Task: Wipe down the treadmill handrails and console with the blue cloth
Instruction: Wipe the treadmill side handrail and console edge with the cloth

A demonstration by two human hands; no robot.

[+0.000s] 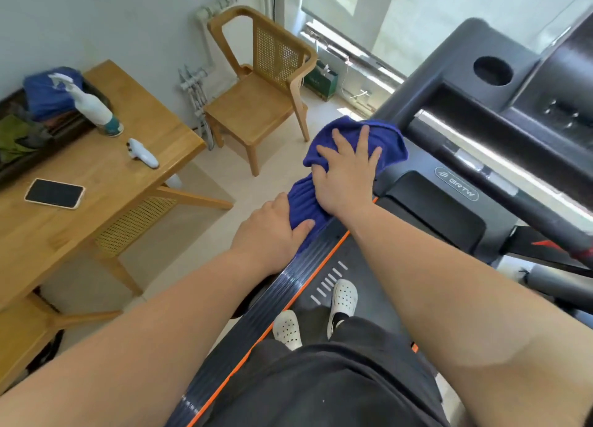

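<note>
The blue cloth (356, 137) is draped along the treadmill's left handrail, which it mostly hides. My left hand (272, 227) grips the near end of the cloth, with the fingers wrapped round the rail and the thumb on top. Just beyond it, my right hand (346, 176) lies on the bunched cloth with spread fingers pressing down. The dark console (481, 99), with a round cup hole, rises at the upper right. A black crossbar (475, 160) runs below it.
I stand on the treadmill belt (369, 285) in white clogs. To the left is a wooden table (106, 176) holding a spray bottle (93, 108), a phone (54, 193) and a small white object (142, 153). A wooden chair (256, 99) stands by the wall.
</note>
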